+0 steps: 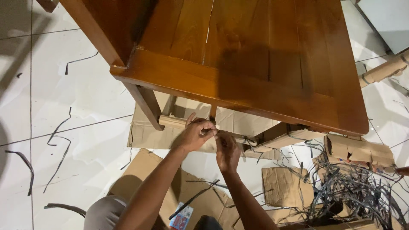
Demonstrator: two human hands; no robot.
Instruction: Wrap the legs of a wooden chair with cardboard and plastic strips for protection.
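A brown wooden table (238, 85) stands over me, its legs and lower rail wrapped in cardboard. My left hand (195, 134) grips the cardboard-wrapped rail (172, 122) under the front edge, fingers curled over it. My right hand (226, 151) is just to its right, fingers pinched on something thin at the same rail; what it pinches is hidden between the fingers. The two hands touch each other.
Flat cardboard sheets (191, 191) lie on the white tiled floor (64, 106) beneath me. A tangle of black plastic straps (353, 191) is piled at the lower right, with loose straps (59, 136) scattered left. A cardboard-wrapped leg (385, 70) shows at the right edge.
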